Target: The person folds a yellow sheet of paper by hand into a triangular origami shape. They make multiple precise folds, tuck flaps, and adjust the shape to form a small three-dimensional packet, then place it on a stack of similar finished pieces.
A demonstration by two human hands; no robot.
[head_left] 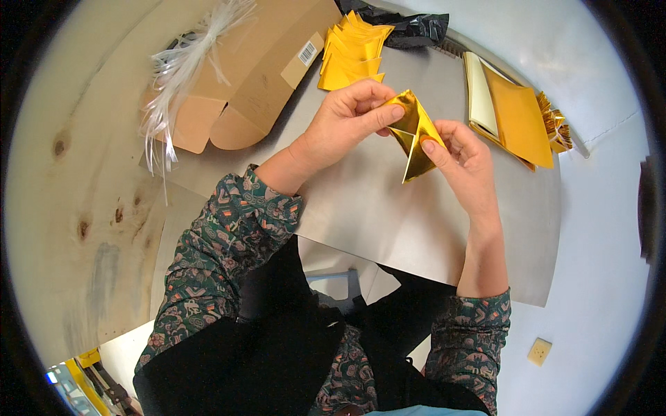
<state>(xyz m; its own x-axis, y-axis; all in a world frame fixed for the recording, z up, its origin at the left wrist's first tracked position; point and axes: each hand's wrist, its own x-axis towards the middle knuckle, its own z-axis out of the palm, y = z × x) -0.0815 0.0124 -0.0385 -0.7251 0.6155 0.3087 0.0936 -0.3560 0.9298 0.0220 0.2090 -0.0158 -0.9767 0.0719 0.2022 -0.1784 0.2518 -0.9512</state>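
Cardboard box point(260, 83) with white plastic strands point(182, 66) lies at your left on the worktop point(361, 208), then your left hand point(347, 118) and right hand point(461, 156) pinch a folded gold foil sheet point(415, 135) above it, gold sheets point(517, 114) stacked farther right.

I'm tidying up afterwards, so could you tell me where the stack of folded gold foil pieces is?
In the head view, the stack of folded gold foil pieces lies at the far edge of the grey sheet, between the cardboard box and the black bag.
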